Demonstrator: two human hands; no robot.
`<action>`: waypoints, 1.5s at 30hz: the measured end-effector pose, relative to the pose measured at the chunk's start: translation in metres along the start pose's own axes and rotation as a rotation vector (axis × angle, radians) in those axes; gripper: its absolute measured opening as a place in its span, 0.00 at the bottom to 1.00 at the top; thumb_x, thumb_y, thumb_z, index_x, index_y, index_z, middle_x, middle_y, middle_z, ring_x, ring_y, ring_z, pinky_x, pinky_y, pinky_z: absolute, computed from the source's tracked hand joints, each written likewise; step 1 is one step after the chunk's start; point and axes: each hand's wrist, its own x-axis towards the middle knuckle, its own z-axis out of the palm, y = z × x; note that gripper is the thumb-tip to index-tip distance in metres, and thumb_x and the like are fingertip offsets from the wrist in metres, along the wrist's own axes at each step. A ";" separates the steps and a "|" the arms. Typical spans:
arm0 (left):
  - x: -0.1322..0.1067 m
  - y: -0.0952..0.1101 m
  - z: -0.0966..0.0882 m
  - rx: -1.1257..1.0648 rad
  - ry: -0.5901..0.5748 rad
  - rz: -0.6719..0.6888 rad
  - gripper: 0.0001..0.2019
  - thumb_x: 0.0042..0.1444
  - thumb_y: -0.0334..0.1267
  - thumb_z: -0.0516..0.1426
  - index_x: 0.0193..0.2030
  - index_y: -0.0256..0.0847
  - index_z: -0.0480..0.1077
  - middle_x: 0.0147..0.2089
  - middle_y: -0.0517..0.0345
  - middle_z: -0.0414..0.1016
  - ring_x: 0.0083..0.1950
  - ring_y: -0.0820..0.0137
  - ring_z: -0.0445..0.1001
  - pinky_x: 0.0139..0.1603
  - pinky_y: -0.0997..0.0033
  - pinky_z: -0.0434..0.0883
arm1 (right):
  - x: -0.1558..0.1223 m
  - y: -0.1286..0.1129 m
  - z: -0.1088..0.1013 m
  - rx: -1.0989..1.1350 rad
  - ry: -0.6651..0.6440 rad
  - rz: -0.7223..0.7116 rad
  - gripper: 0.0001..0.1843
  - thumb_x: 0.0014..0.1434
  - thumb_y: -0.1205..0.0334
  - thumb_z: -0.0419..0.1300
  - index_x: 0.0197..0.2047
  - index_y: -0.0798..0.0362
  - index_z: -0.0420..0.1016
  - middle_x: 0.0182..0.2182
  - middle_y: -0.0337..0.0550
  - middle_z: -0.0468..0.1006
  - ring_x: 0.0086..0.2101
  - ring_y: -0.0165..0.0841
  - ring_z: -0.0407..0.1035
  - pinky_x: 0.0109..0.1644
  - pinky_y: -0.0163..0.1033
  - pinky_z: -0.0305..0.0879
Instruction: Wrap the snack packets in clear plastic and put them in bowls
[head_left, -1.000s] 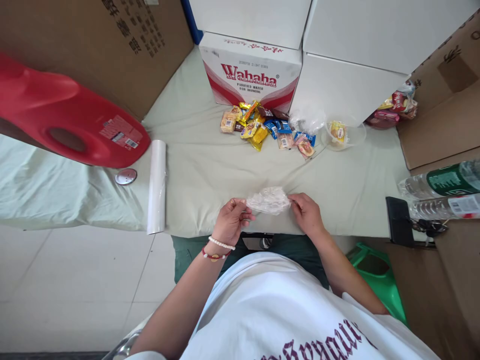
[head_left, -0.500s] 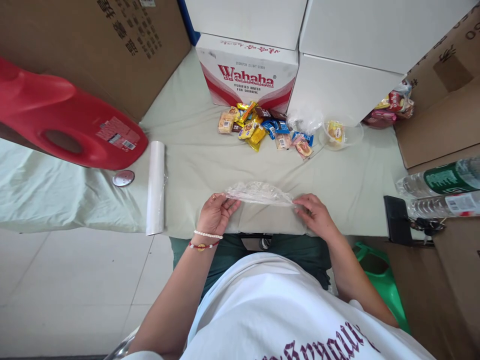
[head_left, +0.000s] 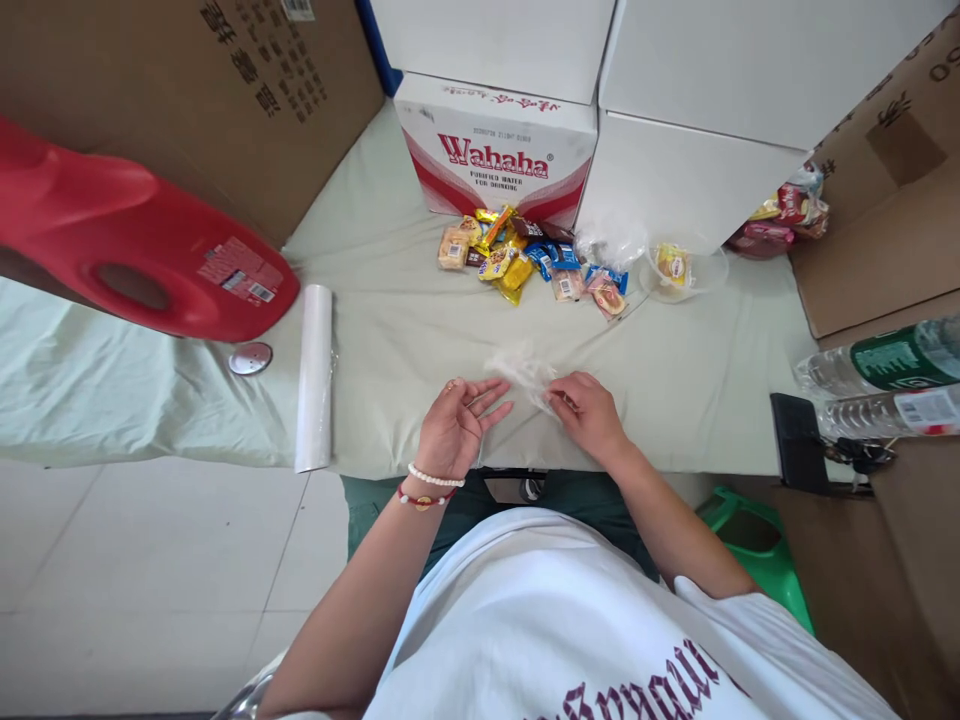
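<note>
A crumpled piece of clear plastic film (head_left: 521, 370) lies on the pale green cloth (head_left: 390, 330) near its front edge. My right hand (head_left: 589, 412) has its fingers closed on the right end of the film. My left hand (head_left: 456, 425), with bead bracelets at the wrist, is open just left of the film, fingers spread and pointing at it without gripping. A white roll of film (head_left: 313, 375) lies to the left of my hands. A pile of wrapped snacks (head_left: 525, 262) sits farther back.
A red jug (head_left: 142, 250) lies at left beside a metal lid (head_left: 250, 358). A Wahaha box (head_left: 499, 150), white boxes (head_left: 697, 150) and brown cartons (head_left: 187, 90) line the back. A clear bowl (head_left: 686, 268) holds one snack. Water bottles (head_left: 881, 385) and a black phone (head_left: 796, 440) lie at right.
The film was stretched wide between both hands half a second ago. Now my left hand has let go and opened, and the film is bunched up at my right hand.
</note>
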 end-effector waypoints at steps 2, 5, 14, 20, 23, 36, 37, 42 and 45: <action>-0.004 -0.007 0.004 0.022 0.001 0.003 0.23 0.51 0.57 0.69 0.37 0.42 0.67 0.55 0.50 0.78 0.63 0.54 0.75 0.56 0.50 0.78 | -0.001 0.000 0.006 0.195 0.046 0.155 0.13 0.69 0.53 0.58 0.40 0.51 0.79 0.32 0.42 0.78 0.31 0.34 0.69 0.38 0.40 0.68; -0.008 -0.027 0.014 0.191 0.013 -0.034 0.25 0.47 0.57 0.71 0.42 0.43 0.70 0.55 0.52 0.77 0.60 0.58 0.75 0.50 0.57 0.78 | -0.006 -0.009 0.014 0.372 0.064 0.286 0.13 0.66 0.50 0.60 0.39 0.51 0.79 0.31 0.39 0.79 0.30 0.32 0.70 0.37 0.38 0.67; 0.020 -0.038 0.003 0.093 0.093 -0.157 0.14 0.45 0.36 0.70 0.33 0.39 0.69 0.34 0.59 0.78 0.38 0.69 0.79 0.41 0.67 0.78 | -0.005 -0.004 0.008 0.788 0.201 0.637 0.19 0.55 0.42 0.67 0.37 0.50 0.75 0.26 0.33 0.71 0.19 0.25 0.55 0.21 0.34 0.52; 0.027 -0.012 -0.020 -0.009 0.237 -0.155 0.07 0.53 0.27 0.62 0.34 0.39 0.68 0.31 0.59 0.78 0.33 0.73 0.79 0.33 0.75 0.76 | -0.009 0.009 0.004 0.762 0.302 0.681 0.20 0.56 0.41 0.66 0.37 0.48 0.71 0.24 0.32 0.68 0.19 0.26 0.53 0.20 0.35 0.51; 0.026 0.001 -0.031 0.056 0.253 -0.144 0.06 0.54 0.28 0.62 0.36 0.39 0.69 0.31 0.59 0.78 0.30 0.75 0.78 0.30 0.77 0.75 | -0.013 0.020 0.005 0.667 0.327 0.642 0.17 0.59 0.42 0.63 0.38 0.48 0.71 0.24 0.32 0.69 0.20 0.28 0.55 0.22 0.35 0.53; 0.032 0.014 -0.027 0.735 0.182 -0.006 0.34 0.34 0.37 0.74 0.52 0.43 0.71 0.39 0.58 0.78 0.38 0.68 0.76 0.39 0.70 0.71 | -0.014 0.027 -0.002 0.253 0.196 0.388 0.17 0.68 0.45 0.56 0.43 0.50 0.76 0.27 0.36 0.73 0.27 0.33 0.65 0.34 0.38 0.63; 0.039 0.009 -0.024 0.820 0.209 0.054 0.29 0.36 0.36 0.72 0.48 0.42 0.73 0.34 0.61 0.76 0.35 0.69 0.73 0.37 0.70 0.69 | -0.015 0.028 -0.001 0.251 0.195 0.392 0.18 0.68 0.45 0.56 0.44 0.49 0.76 0.27 0.36 0.74 0.27 0.34 0.66 0.34 0.38 0.63; 0.065 -0.004 -0.022 0.886 0.324 0.162 0.08 0.57 0.43 0.56 0.31 0.43 0.68 0.22 0.66 0.63 0.25 0.71 0.63 0.29 0.70 0.60 | -0.027 0.041 -0.008 0.201 0.139 0.424 0.19 0.69 0.45 0.53 0.42 0.49 0.77 0.28 0.39 0.75 0.30 0.36 0.69 0.36 0.40 0.67; 0.065 -0.007 -0.022 0.911 0.361 0.218 0.12 0.61 0.46 0.53 0.29 0.44 0.66 0.21 0.66 0.59 0.26 0.70 0.60 0.30 0.69 0.57 | -0.030 0.045 -0.023 0.151 0.008 0.338 0.20 0.67 0.44 0.56 0.50 0.50 0.78 0.43 0.49 0.79 0.39 0.39 0.73 0.39 0.43 0.71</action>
